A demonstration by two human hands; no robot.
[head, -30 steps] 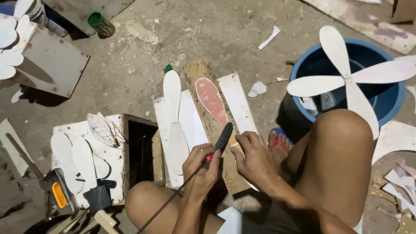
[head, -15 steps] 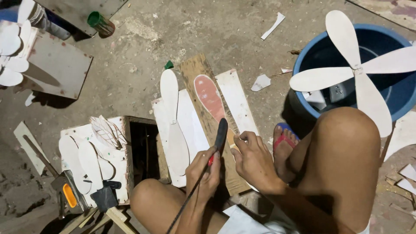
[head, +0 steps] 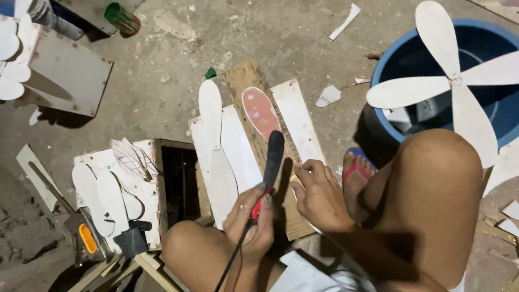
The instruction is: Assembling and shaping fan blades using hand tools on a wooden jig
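Observation:
My left hand (head: 253, 223) grips a black corded tool (head: 272, 160) with a red section at the grip. Its tip points up over a wooden plank (head: 250, 81) that bears a pink oval shape (head: 261, 113). My right hand (head: 319, 196) lies beside it with fingertips on the plank's lower part, pinching something small that I cannot make out. White boards (head: 294, 116) flank the plank. A long white blade-shaped cutout (head: 215, 140) lies just left of it. My bare knees frame the spot.
A blue bucket (head: 389, 59) at the right carries a white four-blade propeller (head: 451, 81). An open wooden box (head: 175, 181) with white cutouts (head: 102, 197) stands at the left, a hammer (head: 130, 240) by it. A green-capped bottle (head: 121, 17) and a grey board (head: 70, 73) lie far left.
The view has shifted a little. My left hand has tilted the black tool more upright over the plank. My right hand has stayed on the plank.

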